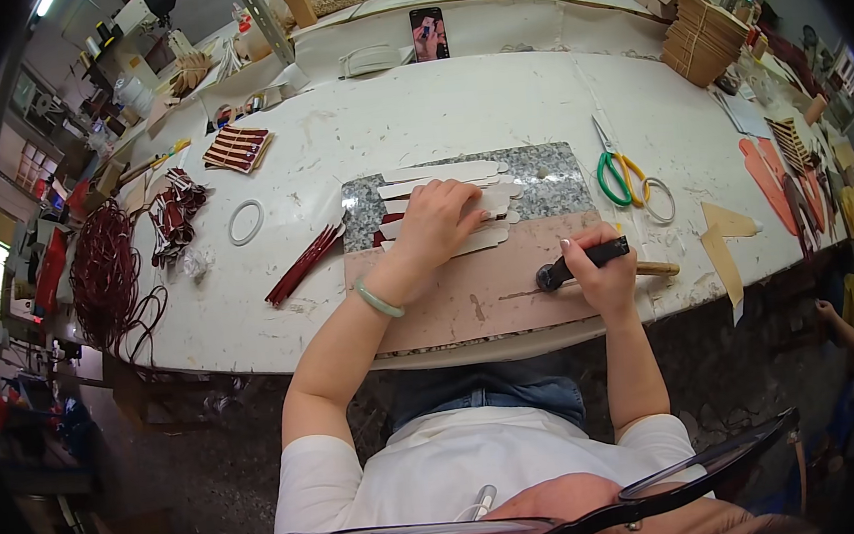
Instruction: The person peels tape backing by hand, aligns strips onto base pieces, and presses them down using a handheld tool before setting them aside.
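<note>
My left hand point(436, 224), a pale green bangle at its wrist, lies over a row of white strips point(440, 173) with dark red pieces among them. Its fingers are a little bent and rest on the strips, and part of the row is hidden under the palm. The strips lie on a speckled grey stone slab point(550, 172), whose near part is covered by a pinkish-brown sheet point(450, 300). Above that sheet's right side, my right hand point(603, 278) is closed around a black cylindrical tool point(608, 251). A wooden handle point(658, 269) sticks out beside this hand; whether it joins the black tool cannot be made out.
Left of the slab lie dark red strips point(306, 264), a white ring point(245, 222) and a bundle of dark red cord point(106, 262). To the right are green-and-yellow-handled scissors point(621, 176), another ring point(660, 200) and tan cut pieces point(722, 249). A phone point(429, 34) stands at the back.
</note>
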The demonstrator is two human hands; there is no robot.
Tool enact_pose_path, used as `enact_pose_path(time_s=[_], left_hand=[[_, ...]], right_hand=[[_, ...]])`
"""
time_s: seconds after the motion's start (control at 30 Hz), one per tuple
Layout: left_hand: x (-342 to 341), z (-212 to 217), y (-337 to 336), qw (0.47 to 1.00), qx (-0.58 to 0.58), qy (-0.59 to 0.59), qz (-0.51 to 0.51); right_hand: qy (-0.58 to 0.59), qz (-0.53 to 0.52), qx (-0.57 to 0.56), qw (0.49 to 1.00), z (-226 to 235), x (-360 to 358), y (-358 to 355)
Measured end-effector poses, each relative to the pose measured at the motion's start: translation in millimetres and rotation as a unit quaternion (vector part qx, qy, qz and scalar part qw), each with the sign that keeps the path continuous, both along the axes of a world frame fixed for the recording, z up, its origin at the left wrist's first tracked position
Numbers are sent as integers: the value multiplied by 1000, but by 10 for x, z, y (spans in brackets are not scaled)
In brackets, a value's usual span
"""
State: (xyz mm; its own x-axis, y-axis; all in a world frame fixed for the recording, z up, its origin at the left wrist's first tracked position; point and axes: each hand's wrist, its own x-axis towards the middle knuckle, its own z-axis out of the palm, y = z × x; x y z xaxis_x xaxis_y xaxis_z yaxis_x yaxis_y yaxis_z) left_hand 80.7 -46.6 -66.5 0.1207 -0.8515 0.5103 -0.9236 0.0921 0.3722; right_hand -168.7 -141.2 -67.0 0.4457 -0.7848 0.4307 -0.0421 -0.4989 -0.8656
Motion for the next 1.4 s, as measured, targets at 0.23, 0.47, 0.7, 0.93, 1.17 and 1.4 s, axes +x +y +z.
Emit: enact_pose_path(time_s=[0.23, 0.47, 0.7, 0.93, 1.17, 1.4], left_hand=[[-273, 361, 197, 997, -56, 2, -51], [-593, 259, 627, 982, 136, 76, -109], [-636, -22, 714, 977, 141, 141, -79], [-740, -54, 774, 994, 80, 74, -30], [-742, -49, 737, 989, 76, 121, -29], [-689, -52, 716, 986, 73, 140, -46]], right_hand=[[-3, 10, 24, 1000, 23, -4, 7], [-18, -4, 16, 1000, -3, 16, 8], [4, 10, 58, 998, 54, 5, -19], [55, 58, 38, 996, 191, 116, 34], [105, 128, -94, 982, 356, 350, 138], [150, 144, -122, 970, 329, 421, 85]])
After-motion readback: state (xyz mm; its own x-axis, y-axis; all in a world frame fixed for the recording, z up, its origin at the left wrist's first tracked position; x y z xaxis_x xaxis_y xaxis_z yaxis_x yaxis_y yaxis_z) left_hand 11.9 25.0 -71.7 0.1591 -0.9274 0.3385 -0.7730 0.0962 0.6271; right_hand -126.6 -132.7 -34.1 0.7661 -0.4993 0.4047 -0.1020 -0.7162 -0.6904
